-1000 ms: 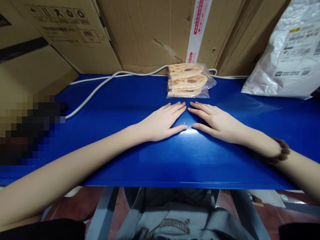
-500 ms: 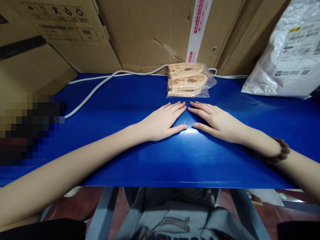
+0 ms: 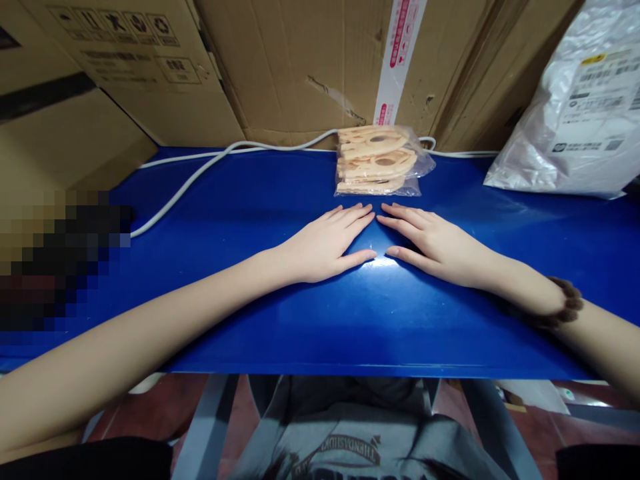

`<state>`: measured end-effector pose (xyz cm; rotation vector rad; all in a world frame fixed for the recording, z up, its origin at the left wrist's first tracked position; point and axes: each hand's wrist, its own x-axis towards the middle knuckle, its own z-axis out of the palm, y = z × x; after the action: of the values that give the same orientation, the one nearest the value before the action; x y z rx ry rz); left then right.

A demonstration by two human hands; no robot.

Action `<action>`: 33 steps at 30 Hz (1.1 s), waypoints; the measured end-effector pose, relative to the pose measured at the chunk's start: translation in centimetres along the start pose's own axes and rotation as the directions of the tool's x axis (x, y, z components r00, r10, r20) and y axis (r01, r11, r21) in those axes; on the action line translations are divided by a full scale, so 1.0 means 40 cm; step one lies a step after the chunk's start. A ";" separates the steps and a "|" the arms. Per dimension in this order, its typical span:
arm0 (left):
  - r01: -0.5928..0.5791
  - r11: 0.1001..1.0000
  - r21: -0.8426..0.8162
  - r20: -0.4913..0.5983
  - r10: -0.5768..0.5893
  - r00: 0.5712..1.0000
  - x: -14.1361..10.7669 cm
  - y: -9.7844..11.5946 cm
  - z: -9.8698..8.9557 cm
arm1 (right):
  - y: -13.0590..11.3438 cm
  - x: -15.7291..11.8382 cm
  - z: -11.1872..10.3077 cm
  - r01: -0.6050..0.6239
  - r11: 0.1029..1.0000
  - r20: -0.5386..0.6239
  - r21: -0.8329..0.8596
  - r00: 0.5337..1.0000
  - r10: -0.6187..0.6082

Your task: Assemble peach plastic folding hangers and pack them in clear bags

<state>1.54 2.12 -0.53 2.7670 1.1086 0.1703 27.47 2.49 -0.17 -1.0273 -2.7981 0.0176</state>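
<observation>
My left hand point(image 3: 327, 243) lies palm down on the blue table point(image 3: 320, 333), its fingers stretched out and nothing held. Facing it from the right, my right hand point(image 3: 437, 247) also rests flat with its fingers spread and holds nothing. The fingertips of the two hands point toward each other with a small gap between them. Just beyond the fingertips lies a clear plastic bag point(image 3: 383, 163) with flat, pale wooden-looking pieces inside; neither hand touches it. A brown fuzzy band circles my right wrist.
Cardboard boxes point(image 3: 310, 67) stand along the back and another box point(image 3: 65, 147) at the left. A white cable point(image 3: 193, 177) runs along the back left. At the back right leans a white plastic parcel point(image 3: 575, 127). A pixelated dark patch covers the left side.
</observation>
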 end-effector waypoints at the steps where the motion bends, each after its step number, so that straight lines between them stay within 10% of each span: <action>1: 0.002 1.000 0.002 0.001 -0.002 1.000 0.000 0.000 0.000 | -0.001 0.000 0.000 -0.001 1.000 0.003 -0.001 1.000 0.001; 19: -0.017 1.000 -0.008 -0.028 0.016 0.999 -0.003 -0.005 0.009 | 0.000 -0.001 0.000 0.003 1.000 0.000 -0.001 1.000 -0.003; 23: -0.025 0.997 -0.067 -0.243 0.008 0.970 -0.010 0.003 0.003 | -0.011 0.002 -0.011 0.044 0.997 -0.053 0.067 0.998 -0.041; 27: 0.090 0.975 -0.201 -0.508 -0.182 0.842 0.029 -0.034 -0.001 | -0.017 0.047 -0.042 0.111 0.989 -0.155 0.099 0.983 -0.095; 30: 0.181 0.944 -0.275 -0.528 -0.306 0.792 0.111 -0.116 0.007 | 0.009 0.118 -0.076 -0.093 0.994 -0.196 0.060 0.975 0.103; 33: 0.262 0.895 -0.362 -0.468 -0.418 0.779 0.208 -0.210 0.009 | 0.073 0.192 -0.114 -0.473 0.871 -0.223 0.131 0.842 0.491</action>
<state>1.92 13.85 -2.04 2.2568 1.5500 1.0227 24.27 9.46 5.28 -1.5674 -2.2325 0.0444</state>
